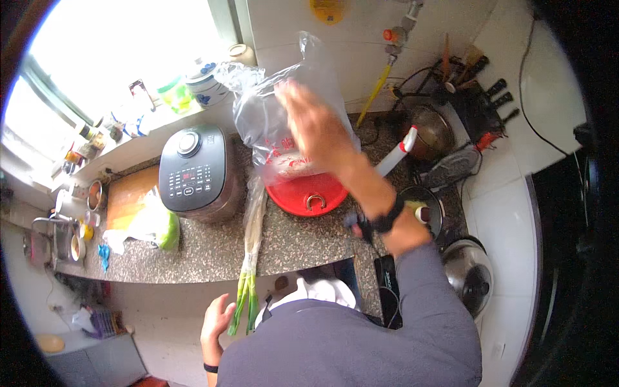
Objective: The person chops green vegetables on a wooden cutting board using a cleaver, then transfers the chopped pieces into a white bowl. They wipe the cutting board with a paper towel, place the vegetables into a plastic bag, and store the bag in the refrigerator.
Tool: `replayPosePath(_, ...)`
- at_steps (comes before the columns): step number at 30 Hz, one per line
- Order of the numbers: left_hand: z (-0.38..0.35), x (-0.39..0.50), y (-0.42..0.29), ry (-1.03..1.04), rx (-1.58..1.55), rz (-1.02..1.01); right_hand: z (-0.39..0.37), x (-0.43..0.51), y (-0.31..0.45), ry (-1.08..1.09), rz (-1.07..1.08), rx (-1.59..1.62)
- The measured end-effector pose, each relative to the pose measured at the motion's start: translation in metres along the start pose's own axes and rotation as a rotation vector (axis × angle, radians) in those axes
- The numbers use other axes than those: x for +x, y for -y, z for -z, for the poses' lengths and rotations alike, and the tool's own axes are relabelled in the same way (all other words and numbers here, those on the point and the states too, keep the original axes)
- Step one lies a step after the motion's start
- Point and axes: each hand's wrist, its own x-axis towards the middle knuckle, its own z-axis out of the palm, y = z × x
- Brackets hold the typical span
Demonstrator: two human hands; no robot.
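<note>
My right hand (314, 126), blurred, reaches across a clear plastic bag (263, 113) with red printing. Its fingertips are by the bag's upper part; whether they grip the film cannot be made out. Under the bag shows a red round lid or container (300, 193) with a metal ring. Long green onions (249, 275), their upper length wrapped in clear film, lie on the counter with green tops hanging over its front edge. Beside those tops is my left hand (216, 317), its fingers apart and nothing visible in it.
On the speckled stone counter (208, 256) stands a black electric cooker (193, 169). To its left are a wooden cutting board (125, 193) and a bagged green vegetable (167, 232). At right are a knife block (476, 111), a metal pot (430, 130) and a glass-lidded pan (466, 275).
</note>
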Motion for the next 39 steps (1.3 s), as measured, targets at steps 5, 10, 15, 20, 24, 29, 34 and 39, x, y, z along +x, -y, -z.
replayPosePath(5,-0.01,0.019,-0.084,0.053,0.118,-0.212,-0.013,0.083,-0.077,0.576,0.298,-0.571)
replayPosePath(10,-0.013,0.048,-0.129,0.099,0.031,-0.259,-0.009,-0.029,-0.042,0.942,0.03,0.113)
replayPosePath(15,-0.011,0.067,-0.143,0.081,0.042,-0.302,-0.012,-0.107,-0.034,1.584,-0.045,0.203)
replayPosePath(20,-0.009,0.06,-0.138,0.092,0.048,-0.243,-0.043,-0.077,-0.068,0.648,-0.459,0.3)
replayPosePath(24,-0.012,0.056,-0.129,0.067,0.047,-0.227,-0.083,-0.031,-0.083,0.595,-0.292,-0.042)
replayPosePath(29,-0.018,0.041,-0.108,-0.033,0.005,-0.196,-0.102,-0.028,-0.076,0.584,-0.363,-0.181)
replayPosePath(34,-0.026,0.029,-0.09,-0.02,-0.023,-0.098,-0.101,-0.027,-0.083,0.624,-0.47,-0.092)
replayPosePath(39,-0.026,0.024,-0.089,-0.012,-0.14,-0.084,-0.036,-0.011,-0.077,0.009,-0.488,0.551)
